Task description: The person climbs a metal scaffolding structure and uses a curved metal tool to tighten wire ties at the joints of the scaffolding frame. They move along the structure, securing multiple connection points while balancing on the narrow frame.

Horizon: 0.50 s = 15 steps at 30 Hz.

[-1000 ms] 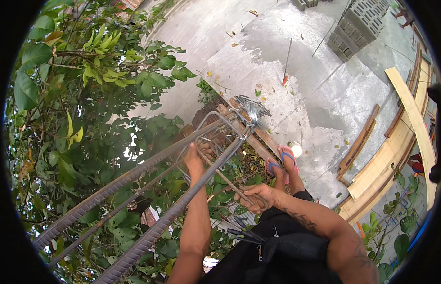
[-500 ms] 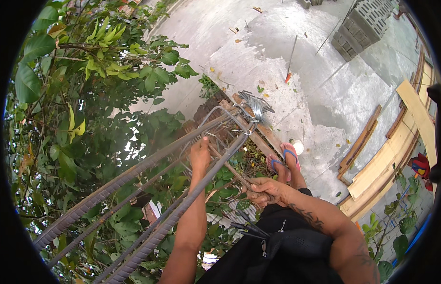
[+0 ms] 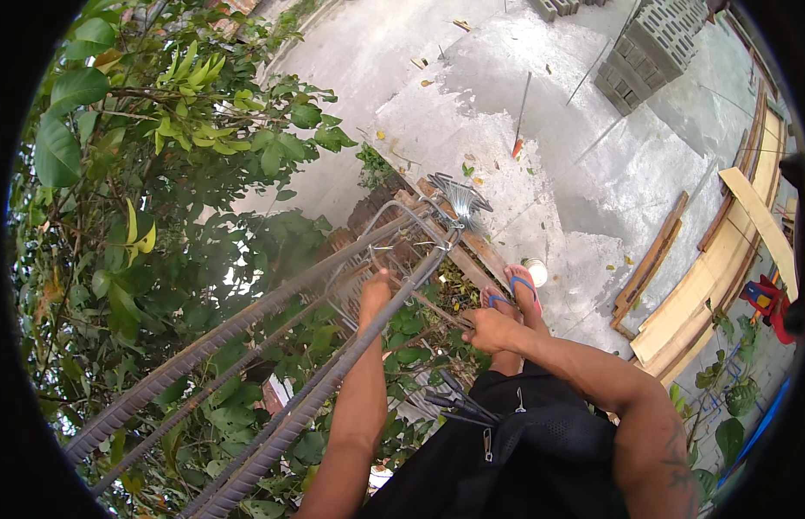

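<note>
Thick ribbed steel bars (image 3: pixel 333 376) with bent stirrups (image 3: pixel 387 208) around them form a long rebar cage, rising from the lower left to the middle. My left hand (image 3: pixel 375 298) reaches in between the bars, closed, its thumb tip up; what its fingers hold is hidden. A short wire tie (image 3: pixel 382 248) shows just above it. Outside the near bar, my right hand (image 3: pixel 492 330) is closed around the end of a thin rusty rod (image 3: pixel 440 310), which slants up into the cage. A bundle of silvery tie wire (image 3: pixel 463 201) hangs at the cage's end.
Leafy branches (image 3: pixel 117 285) crowd the left side. Wooden planks (image 3: pixel 482 259) lie by my sandalled feet (image 3: pixel 525 290), beside a white container (image 3: pixel 536 271). Farther off are stacked hollow blocks (image 3: pixel 640 65), long boards (image 3: pixel 692 294) and an orange-ended rod (image 3: pixel 522 117) on concrete.
My right hand has moved slightly up and right with the rod, its wrist turned over. My left hand has dropped a little and shifted right inside the cage. The view has shifted slightly.
</note>
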Each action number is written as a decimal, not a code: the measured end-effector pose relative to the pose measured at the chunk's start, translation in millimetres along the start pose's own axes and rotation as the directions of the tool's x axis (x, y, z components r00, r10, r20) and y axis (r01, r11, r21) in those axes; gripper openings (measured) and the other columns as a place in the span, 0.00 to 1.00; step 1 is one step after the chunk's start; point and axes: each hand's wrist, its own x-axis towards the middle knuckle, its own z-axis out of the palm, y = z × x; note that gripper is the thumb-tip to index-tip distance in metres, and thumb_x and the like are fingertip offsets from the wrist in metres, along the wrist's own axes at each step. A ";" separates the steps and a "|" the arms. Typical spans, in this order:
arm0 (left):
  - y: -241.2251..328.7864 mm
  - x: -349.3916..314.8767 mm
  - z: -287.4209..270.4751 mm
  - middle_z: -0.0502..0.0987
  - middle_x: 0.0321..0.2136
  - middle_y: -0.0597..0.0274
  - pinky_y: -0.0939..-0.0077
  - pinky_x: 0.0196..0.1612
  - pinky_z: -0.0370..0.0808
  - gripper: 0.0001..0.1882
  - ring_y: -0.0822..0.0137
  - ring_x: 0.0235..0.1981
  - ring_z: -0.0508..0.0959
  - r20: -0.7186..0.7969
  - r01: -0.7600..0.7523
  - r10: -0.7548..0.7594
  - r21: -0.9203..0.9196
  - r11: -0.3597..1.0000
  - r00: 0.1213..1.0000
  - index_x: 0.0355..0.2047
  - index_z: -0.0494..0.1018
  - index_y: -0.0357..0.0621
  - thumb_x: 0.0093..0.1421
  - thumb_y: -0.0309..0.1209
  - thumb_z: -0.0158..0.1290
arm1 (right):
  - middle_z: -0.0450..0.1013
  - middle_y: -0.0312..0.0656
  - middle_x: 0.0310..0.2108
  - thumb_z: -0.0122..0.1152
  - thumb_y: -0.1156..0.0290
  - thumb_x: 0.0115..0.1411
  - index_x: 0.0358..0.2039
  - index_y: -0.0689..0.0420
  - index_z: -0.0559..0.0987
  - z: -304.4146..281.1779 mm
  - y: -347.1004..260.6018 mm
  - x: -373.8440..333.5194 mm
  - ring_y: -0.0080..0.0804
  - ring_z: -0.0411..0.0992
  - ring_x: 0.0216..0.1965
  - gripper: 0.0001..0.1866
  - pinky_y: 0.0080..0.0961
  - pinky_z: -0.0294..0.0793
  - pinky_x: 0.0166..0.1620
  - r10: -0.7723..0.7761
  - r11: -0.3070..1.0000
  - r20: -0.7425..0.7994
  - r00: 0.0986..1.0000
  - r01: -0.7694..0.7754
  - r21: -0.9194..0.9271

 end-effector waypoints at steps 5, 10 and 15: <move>7.7 -6.1 1.8 0.77 0.35 0.49 0.67 0.40 0.70 0.23 0.61 0.34 0.76 0.033 0.096 -0.092 -0.172 0.980 0.995 0.40 0.74 0.34 0.66 0.40 0.35 | 0.58 0.30 0.17 0.55 0.71 0.56 0.39 0.59 0.70 4.0 26.7 4.2 0.20 0.58 0.15 0.11 0.20 0.57 0.16 -0.128 -0.099 0.577 0.806 -0.590 0.802; 8.1 -7.3 -0.5 0.73 0.43 0.42 0.61 0.50 0.66 0.26 0.53 0.45 0.73 -0.145 0.061 -0.048 0.083 0.995 0.988 0.46 0.70 0.34 0.62 0.46 0.44 | 0.54 0.29 0.16 0.51 0.73 0.57 0.33 0.59 0.68 29.1 31.5 11.5 0.15 0.53 0.14 0.05 0.17 0.50 0.15 -0.151 0.034 0.530 0.834 -0.532 0.846; 15.7 -3.3 -20.0 0.70 0.49 0.45 0.57 0.53 0.64 0.35 0.50 0.50 0.70 -0.610 -0.154 0.450 0.475 0.866 0.651 0.53 0.65 0.41 0.52 0.51 0.55 | 0.56 0.29 0.13 0.53 0.75 0.51 0.20 0.56 0.67 10.6 30.1 10.6 0.15 0.51 0.11 0.06 0.18 0.47 0.13 -0.034 0.091 0.533 0.845 -0.529 0.844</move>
